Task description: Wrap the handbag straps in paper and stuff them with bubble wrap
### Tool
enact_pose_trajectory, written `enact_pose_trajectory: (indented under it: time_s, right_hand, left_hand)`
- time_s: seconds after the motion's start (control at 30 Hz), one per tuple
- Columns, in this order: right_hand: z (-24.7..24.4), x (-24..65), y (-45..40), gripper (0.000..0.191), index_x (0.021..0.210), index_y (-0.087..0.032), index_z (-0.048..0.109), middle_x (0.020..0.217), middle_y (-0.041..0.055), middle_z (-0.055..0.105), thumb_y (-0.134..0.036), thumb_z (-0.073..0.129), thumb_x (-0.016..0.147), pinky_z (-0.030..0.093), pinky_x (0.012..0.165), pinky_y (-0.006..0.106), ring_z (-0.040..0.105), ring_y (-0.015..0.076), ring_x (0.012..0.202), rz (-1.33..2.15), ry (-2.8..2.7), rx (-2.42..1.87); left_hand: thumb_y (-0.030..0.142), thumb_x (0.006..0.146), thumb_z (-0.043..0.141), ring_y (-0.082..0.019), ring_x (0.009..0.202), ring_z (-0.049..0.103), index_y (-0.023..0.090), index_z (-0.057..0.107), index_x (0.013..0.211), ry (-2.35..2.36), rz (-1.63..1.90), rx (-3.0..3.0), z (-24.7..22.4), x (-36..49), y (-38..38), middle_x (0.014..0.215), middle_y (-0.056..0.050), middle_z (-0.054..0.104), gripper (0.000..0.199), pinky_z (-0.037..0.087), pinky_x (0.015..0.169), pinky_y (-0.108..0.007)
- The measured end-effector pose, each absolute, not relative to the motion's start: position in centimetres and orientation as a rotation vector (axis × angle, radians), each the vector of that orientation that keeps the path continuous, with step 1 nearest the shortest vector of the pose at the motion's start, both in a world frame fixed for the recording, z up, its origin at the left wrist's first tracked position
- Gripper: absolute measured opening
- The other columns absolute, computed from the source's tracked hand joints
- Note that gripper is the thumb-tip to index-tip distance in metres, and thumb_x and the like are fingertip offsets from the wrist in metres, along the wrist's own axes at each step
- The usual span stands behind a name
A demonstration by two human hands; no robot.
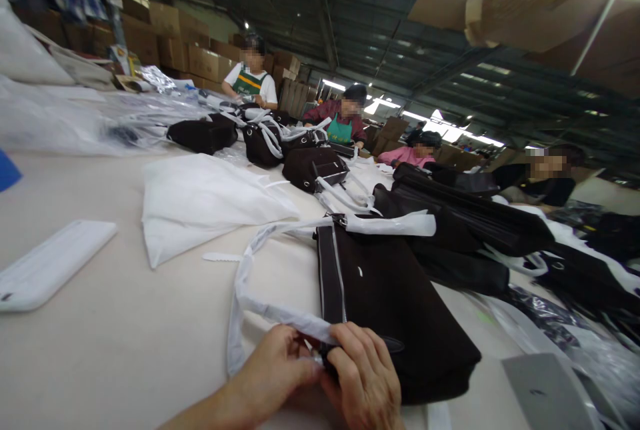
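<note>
A black handbag (400,303) lies on its side on the pale table, its zipped opening turned toward the left. Its strap (245,283) is wrapped in white tissue and loops out over the table. At the bag's near corner, my left hand (280,367) pinches the wrapped strap close to where it joins the bag. My right hand (363,370) is closed around the same strap end, its fingers bent over the bag's edge. Between the hands the joint itself is mostly hidden. A second wrapped length (393,224) sticks out at the bag's far corner.
A white cloth bag (205,197) lies flat ahead, with a white flat slab (55,263) at left. More black bags (315,169) crowd the far side and right. A grey card (547,390) lies at lower right. Several people work across the table; cardboard boxes (175,37) are stacked behind.
</note>
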State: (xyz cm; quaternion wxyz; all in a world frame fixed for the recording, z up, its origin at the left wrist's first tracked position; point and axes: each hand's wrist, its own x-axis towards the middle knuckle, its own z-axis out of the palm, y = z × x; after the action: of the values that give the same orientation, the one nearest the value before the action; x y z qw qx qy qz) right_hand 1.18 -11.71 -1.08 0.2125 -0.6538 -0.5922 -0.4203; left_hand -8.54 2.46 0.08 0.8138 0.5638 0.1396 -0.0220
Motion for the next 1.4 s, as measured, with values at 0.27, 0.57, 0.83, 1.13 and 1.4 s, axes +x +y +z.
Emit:
enact_pose_trajectory:
  time_s: [0.27, 0.57, 0.83, 1.13, 1.4]
  right_hand:
    - [-1.4, 1.6, -12.0, 0.019, 0.084, -0.016, 0.059, 0.085, 0.0110, 0.075, -0.023, 0.053, 0.101, 0.051, 0.082, 0.039, 0.072, 0.0227, 0.086, -1.178, -1.628, -1.779]
    - [-1.3, 1.9, -12.0, 0.015, 0.085, -0.017, 0.058, 0.086, 0.0104, 0.075, -0.023, 0.056, 0.099, 0.052, 0.080, 0.039, 0.070, 0.0229, 0.088, -1.169, -1.639, -1.746]
    - [-1.2, 1.8, -11.7, 0.013, 0.093, -0.016, 0.060, 0.094, 0.0115, 0.074, -0.021, 0.049, 0.098, 0.047, 0.083, 0.038, 0.068, 0.0234, 0.089, -1.064, -1.605, -1.862]
    - [-0.7, 1.7, -12.1, 0.034, 0.095, -0.023, 0.051, 0.094, 0.0041, 0.068, -0.010, 0.054, 0.065, 0.041, 0.073, 0.035, 0.062, 0.0225, 0.082, -0.498, -1.451, -2.085]
    - [-0.1, 1.5, -11.8, 0.021, 0.080, -0.025, 0.051, 0.071, -0.0016, 0.059, -0.010, 0.052, 0.065, 0.033, 0.062, 0.032, 0.053, 0.0199, 0.065, -0.378, -1.283, -2.151]
  left_hand:
    - [0.041, 0.051, 0.048, -0.005, 0.034, 0.027, 0.018, 0.054, 0.055, 0.465, -0.325, 1.003, 0.0, -7.9, 2.6, 0.043, 0.004, 0.043, 0.025, 0.018, 0.032, -0.019]
    - [0.060, 0.070, 0.062, -0.006, 0.027, 0.023, 0.019, 0.057, 0.076, 0.516, -0.217, 1.142, -1.1, -7.2, 1.4, 0.036, 0.010, 0.042, 0.041, 0.015, 0.032, -0.019]
    - [0.051, 0.083, 0.055, -0.009, 0.048, 0.035, 0.013, 0.066, 0.071, 0.435, 0.182, 1.439, -2.3, -7.1, 0.9, 0.053, 0.004, 0.045, 0.041, 0.027, 0.047, -0.023]
    - [0.023, 0.089, 0.050, -0.012, 0.059, 0.049, 0.015, 0.065, 0.071, -0.048, 0.308, 1.789, -1.2, -8.3, 2.6, 0.061, 0.001, 0.054, 0.025, 0.034, 0.057, -0.023]
    - [0.013, 0.101, 0.031, -0.022, 0.063, 0.063, 0.009, 0.064, 0.114, -0.557, 0.636, 2.599, -0.8, -9.2, 3.7, 0.077, -0.010, 0.070, 0.036, 0.041, 0.056, -0.031]
